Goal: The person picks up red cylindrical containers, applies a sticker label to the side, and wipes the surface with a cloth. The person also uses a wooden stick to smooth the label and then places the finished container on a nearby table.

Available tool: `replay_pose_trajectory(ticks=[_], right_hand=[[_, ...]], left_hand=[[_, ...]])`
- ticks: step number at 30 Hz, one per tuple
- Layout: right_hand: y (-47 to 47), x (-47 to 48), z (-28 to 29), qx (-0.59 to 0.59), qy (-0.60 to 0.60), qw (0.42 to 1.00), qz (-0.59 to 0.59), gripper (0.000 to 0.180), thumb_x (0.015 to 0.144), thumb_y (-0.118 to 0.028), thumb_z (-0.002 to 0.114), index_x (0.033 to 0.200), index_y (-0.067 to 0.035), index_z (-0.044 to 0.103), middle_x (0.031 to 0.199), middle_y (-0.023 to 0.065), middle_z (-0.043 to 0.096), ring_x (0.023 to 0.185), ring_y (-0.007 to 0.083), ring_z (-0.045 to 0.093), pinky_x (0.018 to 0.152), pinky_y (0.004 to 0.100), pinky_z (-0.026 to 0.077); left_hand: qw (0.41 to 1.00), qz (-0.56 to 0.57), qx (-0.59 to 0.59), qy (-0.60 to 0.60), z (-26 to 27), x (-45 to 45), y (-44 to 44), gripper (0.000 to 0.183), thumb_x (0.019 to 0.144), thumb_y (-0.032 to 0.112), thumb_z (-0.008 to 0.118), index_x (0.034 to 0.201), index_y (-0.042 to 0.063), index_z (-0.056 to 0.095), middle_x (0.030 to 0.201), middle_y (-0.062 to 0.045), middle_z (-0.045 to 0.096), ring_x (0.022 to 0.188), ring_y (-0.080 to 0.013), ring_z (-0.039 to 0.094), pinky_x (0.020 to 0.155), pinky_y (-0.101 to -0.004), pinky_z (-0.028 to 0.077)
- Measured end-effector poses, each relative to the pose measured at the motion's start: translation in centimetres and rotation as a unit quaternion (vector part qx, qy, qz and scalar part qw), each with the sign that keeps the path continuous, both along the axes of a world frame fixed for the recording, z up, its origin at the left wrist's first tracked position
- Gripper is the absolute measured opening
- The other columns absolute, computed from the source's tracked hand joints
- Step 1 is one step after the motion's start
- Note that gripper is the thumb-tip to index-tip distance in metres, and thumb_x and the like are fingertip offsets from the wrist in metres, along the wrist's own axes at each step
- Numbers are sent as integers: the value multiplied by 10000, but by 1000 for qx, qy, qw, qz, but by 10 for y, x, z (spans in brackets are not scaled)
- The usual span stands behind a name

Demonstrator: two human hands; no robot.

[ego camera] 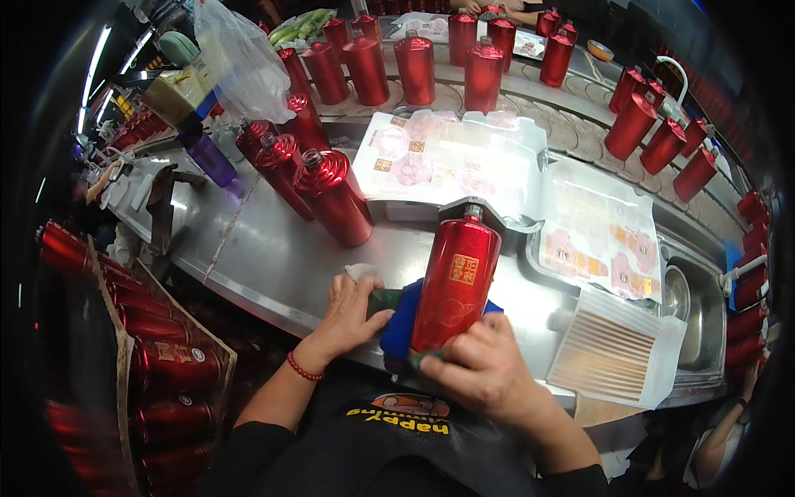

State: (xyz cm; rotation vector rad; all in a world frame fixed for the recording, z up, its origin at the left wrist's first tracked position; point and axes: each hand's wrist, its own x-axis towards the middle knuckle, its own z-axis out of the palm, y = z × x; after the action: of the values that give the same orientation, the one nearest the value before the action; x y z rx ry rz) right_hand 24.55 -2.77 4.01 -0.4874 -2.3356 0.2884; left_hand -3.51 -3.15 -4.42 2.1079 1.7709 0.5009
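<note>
A glossy red bottle (456, 267) with a gold square decal lies tilted on a blue cloth (400, 323) in front of me, its neck pointing away against a dark angled rest (481, 208). A fainter transfer pattern shows on its lower body. My right hand (481, 366) is at the bottle's near end, gripping a small green pad (428, 357) close to its surface. Left of the bottle, my left hand (348, 310) is closed around a green cloth-like piece (384, 301). A crumpled whitish scrap (361, 271) shows beyond its fingers.
Several red bottles stand at left (335, 199) and along a curved conveyor (397, 102). Decal sheets lie on a tray (535, 255) and a raised stand (410, 212). A striped sheet (612, 351) is near the sink (705, 310). Crated bottles (177, 366) stand lower left.
</note>
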Motion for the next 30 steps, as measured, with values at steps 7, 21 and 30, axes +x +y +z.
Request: replay_pose_trajectory(ticks=[7, 21, 30], right_hand=[[48, 13, -6, -376, 215, 862, -262, 177, 969, -188, 686, 996, -25, 620, 824, 62, 650, 762, 111, 597, 688, 272, 484], [-9, -23, -27, -336, 349, 835, -261, 200, 977, -151, 680, 1094, -2, 617, 890, 50, 675, 782, 109, 613, 725, 269, 513], [-18, -3, -51, -371, 370, 803, -283, 219, 985, -159, 677, 1103, 14, 613, 916, 44, 669, 813, 105, 601, 746, 262, 512]], left_hand=[[818, 10, -42, -574, 74, 35, 29, 232, 936, 60, 706, 1139, 67, 594, 950, 13, 670, 816, -45, 616, 709, -224, 504], [816, -37, -2, -576, 58, 87, 7, 203, 979, 40, 649, 1174, 49, 594, 980, 5, 654, 889, -43, 586, 791, -204, 491], [748, 22, -48, -662, 38, 61, 2, 213, 973, 49, 662, 1180, 30, 620, 976, 17, 641, 872, -36, 568, 781, -203, 484]])
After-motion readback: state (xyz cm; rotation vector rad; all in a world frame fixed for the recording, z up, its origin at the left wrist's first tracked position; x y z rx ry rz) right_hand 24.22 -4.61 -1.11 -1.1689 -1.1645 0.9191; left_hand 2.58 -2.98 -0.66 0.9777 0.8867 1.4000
